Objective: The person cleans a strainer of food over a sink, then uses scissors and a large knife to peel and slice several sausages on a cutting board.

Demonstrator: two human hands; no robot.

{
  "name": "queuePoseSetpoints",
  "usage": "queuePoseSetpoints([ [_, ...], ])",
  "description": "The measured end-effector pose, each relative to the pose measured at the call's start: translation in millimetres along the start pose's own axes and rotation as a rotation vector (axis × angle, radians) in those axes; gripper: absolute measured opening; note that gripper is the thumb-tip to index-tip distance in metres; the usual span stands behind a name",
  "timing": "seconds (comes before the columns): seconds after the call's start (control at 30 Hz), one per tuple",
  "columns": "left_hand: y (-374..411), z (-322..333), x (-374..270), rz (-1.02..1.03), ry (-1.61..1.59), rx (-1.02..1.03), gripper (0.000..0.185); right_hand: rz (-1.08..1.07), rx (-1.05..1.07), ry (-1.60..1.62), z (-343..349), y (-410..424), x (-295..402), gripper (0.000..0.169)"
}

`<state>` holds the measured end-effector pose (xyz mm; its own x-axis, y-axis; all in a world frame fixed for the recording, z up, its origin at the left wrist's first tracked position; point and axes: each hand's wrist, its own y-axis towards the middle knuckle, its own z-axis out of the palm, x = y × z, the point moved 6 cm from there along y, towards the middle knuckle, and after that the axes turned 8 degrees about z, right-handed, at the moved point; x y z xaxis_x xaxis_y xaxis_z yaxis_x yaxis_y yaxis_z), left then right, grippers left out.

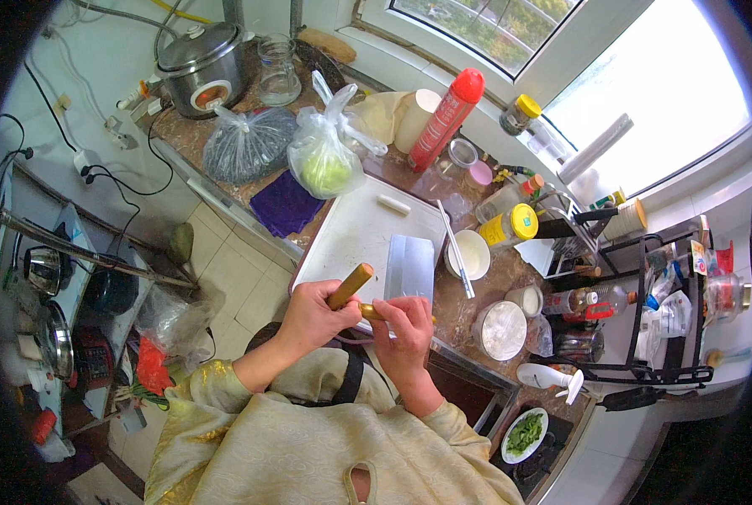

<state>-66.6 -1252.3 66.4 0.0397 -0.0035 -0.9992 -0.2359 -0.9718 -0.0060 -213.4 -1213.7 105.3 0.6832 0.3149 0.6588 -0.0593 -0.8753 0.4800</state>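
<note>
My left hand (319,315) is closed around a wooden stick (352,285), perhaps a rolling pin, whose thick end points up and to the right. My right hand (405,325) pinches a thinner golden-brown piece (369,311) that meets the left fingers; whether it belongs to the same stick I cannot tell. Both hands are above the near edge of a white cutting board (350,227). On the board lie a cleaver with a wide metal blade (409,262), its handle partly hidden by my right hand, and a short white cylindrical piece (394,204).
Right of the board stand a bowl with chopsticks (477,243), a bowl of white powder (504,330) and a yellow-lidded jar (508,225). Behind are tied plastic bags (325,164), a red spray can (445,120) and a rice cooker (202,69). A plate of chopped greens (525,435) sits lower right.
</note>
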Motion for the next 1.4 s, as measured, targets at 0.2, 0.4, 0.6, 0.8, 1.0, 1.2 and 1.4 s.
queuePoseSetpoints([
  [0.2,0,1,2,-0.012,-0.078,-0.005,0.01,0.003,-0.063,0.043,1,-2,-3,0.028],
  [0.4,3,1,9,-0.102,-0.195,-0.026,0.011,0.288,0.006,0.34,5,-1,-17,0.024],
  [0.6,3,-9,2,-0.043,-0.174,-0.156,0.015,0.468,0.18,0.669,7,4,-19,0.016],
  [0.8,-2,-30,16,-0.086,-0.22,-0.277,0.02,0.121,0.579,0.871,-35,23,53,0.031],
  [1.0,-11,-43,28,-0.105,-0.242,-0.322,0.021,-0.553,0.584,1.337,-78,37,133,0.034],
  [1.2,-17,-53,30,-0.095,-0.253,-0.359,0.021,-0.599,0.508,1.439,-72,43,147,0.038],
  [1.4,-19,-57,33,-0.115,-0.245,-0.345,0.019,-0.599,0.549,1.457,-70,46,150,0.039],
])
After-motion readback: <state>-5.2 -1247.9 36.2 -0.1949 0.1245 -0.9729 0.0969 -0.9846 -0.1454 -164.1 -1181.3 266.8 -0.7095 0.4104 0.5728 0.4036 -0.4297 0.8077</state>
